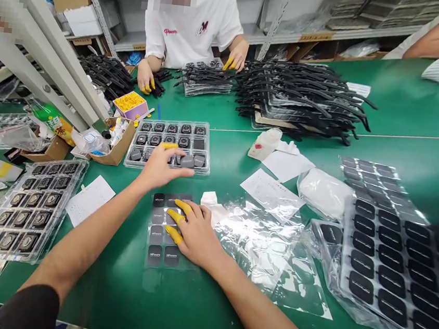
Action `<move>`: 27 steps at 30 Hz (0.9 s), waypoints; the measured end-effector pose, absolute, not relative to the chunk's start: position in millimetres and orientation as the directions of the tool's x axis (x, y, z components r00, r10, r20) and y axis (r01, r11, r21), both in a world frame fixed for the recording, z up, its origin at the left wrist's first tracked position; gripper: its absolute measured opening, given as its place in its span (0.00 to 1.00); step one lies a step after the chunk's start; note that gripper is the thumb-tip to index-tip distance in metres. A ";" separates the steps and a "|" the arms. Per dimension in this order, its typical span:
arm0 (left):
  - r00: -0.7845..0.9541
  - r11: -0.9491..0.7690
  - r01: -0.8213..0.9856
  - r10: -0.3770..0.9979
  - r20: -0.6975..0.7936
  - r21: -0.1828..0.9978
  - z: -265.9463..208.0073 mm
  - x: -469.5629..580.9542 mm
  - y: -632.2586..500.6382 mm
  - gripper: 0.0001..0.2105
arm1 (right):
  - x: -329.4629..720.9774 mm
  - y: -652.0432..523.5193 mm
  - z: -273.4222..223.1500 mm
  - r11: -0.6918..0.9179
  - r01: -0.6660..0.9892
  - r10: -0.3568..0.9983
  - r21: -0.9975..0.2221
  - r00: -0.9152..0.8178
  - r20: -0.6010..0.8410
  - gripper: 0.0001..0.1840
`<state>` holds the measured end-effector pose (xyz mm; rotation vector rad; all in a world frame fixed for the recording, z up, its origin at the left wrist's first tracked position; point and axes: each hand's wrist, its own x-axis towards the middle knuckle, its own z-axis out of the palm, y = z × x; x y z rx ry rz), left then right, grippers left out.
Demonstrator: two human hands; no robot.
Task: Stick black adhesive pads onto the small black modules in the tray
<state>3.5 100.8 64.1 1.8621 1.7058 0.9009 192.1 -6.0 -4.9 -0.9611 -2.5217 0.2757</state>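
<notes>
Over a clear tray [207, 155] of black smartwatch heads, my left hand [160, 167] pinches one dark square watch head [187, 160] between thumb and fingers. Watches fill most of the tray's pockets, and my fingers partly hide the front row. Lower down, my right hand [198, 234] lies flat with fingers outstretched on a sheet of dark square screen films [156, 234] printed with white lettering. Its fingers cover part of the right-hand column. Yellow finger cots show on both hands.
Clear plastic sheets [261, 252] spread right of my right hand, beside stacked black film sheets [394, 272]. More watch trays [26, 207] stand left. Opposite, a co-worker's hands [236, 55] are by black straps [301, 94]. A box of yellow finger cots [130, 104] sits behind the tray.
</notes>
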 end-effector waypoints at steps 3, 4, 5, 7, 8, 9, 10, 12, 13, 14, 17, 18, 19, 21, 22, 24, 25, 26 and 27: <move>0.067 -0.089 0.903 0.995 0.068 0.420 68.6 16.9 170.1 0.29 | 195.7 -4.1 -6.0 0.728 0.580 0.683 -0.365 -0.663 0.306 0.20; 0.072 -0.067 0.939 0.997 -0.004 0.337 68.3 20.7 186.7 0.31 | 196.9 -3.6 -6.4 0.727 0.576 0.683 -0.374 -0.663 0.308 0.20; 0.074 -0.056 0.956 0.996 -0.049 0.288 68.0 23.3 199.4 0.34 | 197.8 -3.2 -6.7 0.727 0.571 0.682 -0.381 -0.662 0.309 0.19; 0.088 -0.066 0.973 0.992 -0.095 0.219 69.1 24.0 214.9 0.38 | 198.2 -2.9 -7.3 0.728 0.563 0.681 -0.391 -0.663 0.311 0.19; 0.102 -0.082 0.977 0.990 -0.093 0.198 71.0 22.1 219.2 0.37 | 197.9 -2.8 -7.6 0.727 0.561 0.681 -0.395 -0.663 0.312 0.19; 0.120 -0.103 0.980 0.988 -0.093 0.170 74.0 19.1 222.4 0.35 | 197.4 -2.7 -8.0 0.728 0.558 0.680 -0.398 -0.663 0.313 0.19; 0.143 -0.129 0.981 0.985 -0.099 0.142 77.7 15.2 225.0 0.31 | 196.9 -2.7 -8.5 0.728 0.557 0.680 -0.401 -0.662 0.316 0.19; 0.191 -0.180 0.980 0.972 -0.139 0.091 85.7 7.1 229.9 0.23 | 195.9 -2.7 -9.9 0.727 0.554 0.681 -0.406 -0.657 0.323 0.19; 0.212 -0.203 0.977 0.963 -0.168 0.071 89.4 3.9 232.1 0.20 | 195.6 -2.8 -10.7 0.726 0.553 0.683 -0.409 -0.653 0.328 0.18; 0.229 -0.222 0.973 0.954 -0.193 0.057 92.3 1.5 233.9 0.20 | 195.3 -2.9 -11.6 0.724 0.553 0.684 -0.411 -0.649 0.332 0.18; 0.243 -0.239 0.970 0.947 -0.211 0.045 95.9 1.6 235.8 0.24 | 194.7 -3.7 -13.8 0.723 0.561 0.687 -0.403 -0.645 0.335 0.19; 0.232 -0.227 0.973 0.952 -0.201 0.047 95.6 4.1 235.0 0.23 | 194.5 -4.0 -14.0 0.724 0.565 0.687 -0.397 -0.647 0.333 0.20; 0.207 -0.201 0.978 0.961 -0.183 0.049 94.6 7.8 233.5 0.20 | 194.4 -4.3 -13.9 0.725 0.569 0.686 -0.389 -0.649 0.330 0.20; 0.120 -0.114 0.992 0.984 -0.131 0.051 90.8 18.5 229.4 0.16 | 194.4 -4.9 -12.4 0.727 0.576 0.685 -0.375 -0.651 0.328 0.20; 0.065 -0.059 0.997 0.992 -0.105 0.054 88.0 25.1 227.1 0.18 | 194.6 -5.2 -11.1 0.727 0.579 0.685 -0.370 -0.650 0.329 0.20; -0.037 0.042 0.997 0.997 -0.074 0.068 81.8 39.4 222.3 0.23 | 195.4 -5.7 -8.3 0.729 0.580 0.683 -0.364 -0.649 0.334 0.19; -0.074 0.079 0.994 0.995 -0.069 0.078 78.7 46.4 220.1 0.24 | 195.8 -5.9 -7.1 0.730 0.578 0.682 -0.365 -0.648 0.339 0.18; -0.099 0.105 0.990 0.993 -0.066 0.089 75.9 53.1 218.1 0.24 | 196.3 -6.0 -6.3 0.732 0.573 0.680 -0.368 -0.647 0.345 0.18; -0.116 0.122 0.987 0.991 -0.062 0.100 73.7 59.2 216.4 0.23 | 196.7 -6.1 -5.9 0.734 0.568 0.678 -0.372 -0.646 0.351 0.17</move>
